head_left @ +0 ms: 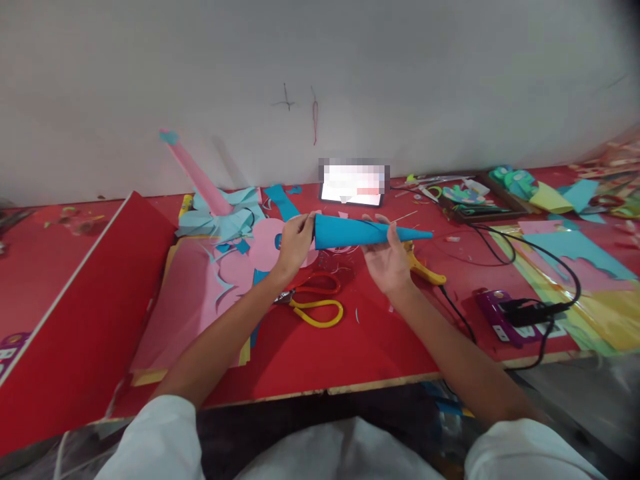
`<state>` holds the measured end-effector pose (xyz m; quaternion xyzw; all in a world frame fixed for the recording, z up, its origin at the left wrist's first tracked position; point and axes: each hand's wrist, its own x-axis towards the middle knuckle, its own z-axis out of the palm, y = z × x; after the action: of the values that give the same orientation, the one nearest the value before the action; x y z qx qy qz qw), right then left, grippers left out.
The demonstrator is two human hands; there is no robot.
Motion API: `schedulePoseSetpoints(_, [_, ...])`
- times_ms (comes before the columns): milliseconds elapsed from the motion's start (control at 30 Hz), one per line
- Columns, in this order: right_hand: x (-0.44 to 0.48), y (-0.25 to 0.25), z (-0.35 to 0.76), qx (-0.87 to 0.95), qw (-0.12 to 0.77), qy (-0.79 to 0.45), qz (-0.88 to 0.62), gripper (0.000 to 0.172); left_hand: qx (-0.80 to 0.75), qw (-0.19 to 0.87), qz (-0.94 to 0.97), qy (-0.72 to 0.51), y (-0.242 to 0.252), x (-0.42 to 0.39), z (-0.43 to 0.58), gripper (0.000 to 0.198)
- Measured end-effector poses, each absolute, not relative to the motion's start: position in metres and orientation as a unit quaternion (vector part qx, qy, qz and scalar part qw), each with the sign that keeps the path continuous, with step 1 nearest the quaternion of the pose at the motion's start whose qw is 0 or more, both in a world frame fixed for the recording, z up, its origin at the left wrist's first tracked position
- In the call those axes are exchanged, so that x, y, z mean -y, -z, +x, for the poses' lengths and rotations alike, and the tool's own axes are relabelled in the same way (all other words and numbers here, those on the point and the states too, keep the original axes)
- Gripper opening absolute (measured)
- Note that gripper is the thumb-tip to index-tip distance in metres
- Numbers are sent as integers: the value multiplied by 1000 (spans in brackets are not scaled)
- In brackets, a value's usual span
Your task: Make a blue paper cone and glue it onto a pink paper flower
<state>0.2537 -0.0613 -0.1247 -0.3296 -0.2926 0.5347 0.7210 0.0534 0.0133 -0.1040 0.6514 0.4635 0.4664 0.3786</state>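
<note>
Here I am looking down at the red table [350,347], with the blue paper cone [350,232] held level just above it, in front of the phone [353,190] propped against the wall. My left hand [296,245] is pinched onto the wide mouth, thumb and fingers closed over the rim. My right hand [389,263] sits palm-up under the narrow half, fingers curled round the cone in a loose grasp. The pointed tip sticks out free to the right.

I judge this cone very light, just thin rolled paper, so it will crush or crease under any real squeeze. The open rim is the softest spot and the tip bends easily. I reckon the best hold is a gentle one on the body, wrapped round it, with only a light pinch at the mouth. The surface looks matte, so it is not likely to slip.

Below the left wrist lie scissors [315,303] with one red and one yellow loop. A yellow glue gun [425,269] sits just beside the right hand. Pink paper sheets [193,300] spread out to the left, with blue scraps on them.

For containers, there is a dark shallow tray [493,215] far right by the wall, and it holds green and blue paper cut-outs. I cannot tell exactly what they are. A purple power strip [495,313] sits near the table edge with a black plug in it.
</note>
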Motion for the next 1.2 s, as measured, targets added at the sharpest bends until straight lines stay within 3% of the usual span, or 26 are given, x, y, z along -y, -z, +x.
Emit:
schedulePoseSetpoints(133, [63,129,244,294,698,-574,-311,37,-409,351,611,-580,117,-10,60,67])
schedulePoseSetpoints(433, [59,137,246,281,683,-594,-318,35,-418,352,541,-639,149,-12,60,69])
schedulePoseSetpoints(667, [55,137,250,288,682,-591,-320,36,-406,343,576,-621,157,-18,54,58])
schedulePoseSetpoints(933, [54,133,250,328,675,-582,-313,41,-390,340,604,-606,159,-18,54,31])
schedulePoseSetpoints(1200, [52,139,245,333,697,-551,-315,46,-404,330,595,-612,161,-18,58,54])
